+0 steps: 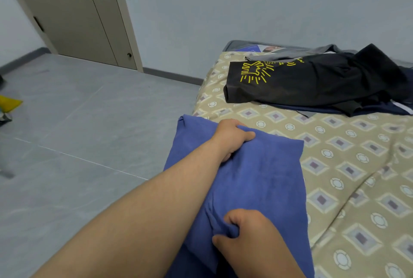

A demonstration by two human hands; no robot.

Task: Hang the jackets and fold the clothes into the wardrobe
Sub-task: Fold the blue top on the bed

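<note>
Blue garment — black shirt (yellow print), beige diamond-patterned bedsheet.

Grey tiled floor, beige door

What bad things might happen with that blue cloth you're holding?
1. The cloth sits right at the edge of the bed, so it might slide down onto the floor.
2. The left grip and right grip each pinch only a small bunch of it, so the fold may fall open when it is lifted.
</note>
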